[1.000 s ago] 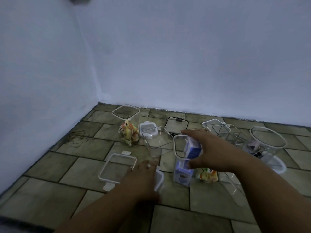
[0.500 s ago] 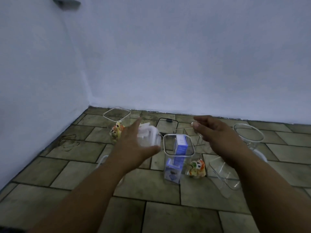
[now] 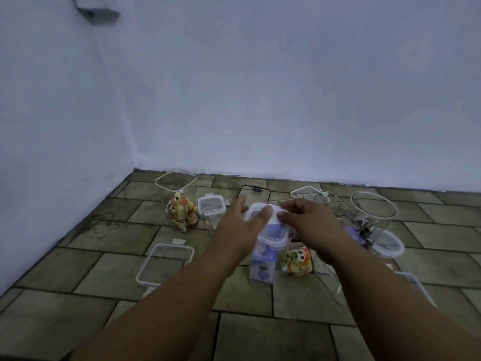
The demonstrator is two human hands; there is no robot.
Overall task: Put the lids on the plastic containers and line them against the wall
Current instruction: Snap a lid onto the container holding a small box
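A small clear lid with a white rim sits tilted on top of a tall clear container that holds a blue carton. My left hand grips the lid's left edge, thumb on top. My right hand pinches the lid's far right edge. Both hands meet over the container's mouth, and the rim under them is hidden.
On the tiled floor stand a tall open container with colourful packets, a small lidded box, a large flat lid, a black-rimmed lid, a round clear jar, a round lid and a snack packet. The wall runs behind.
My left hand picked the small lid off the floor and carried it right. My right hand let go of the carton in the container and now holds the lid too.
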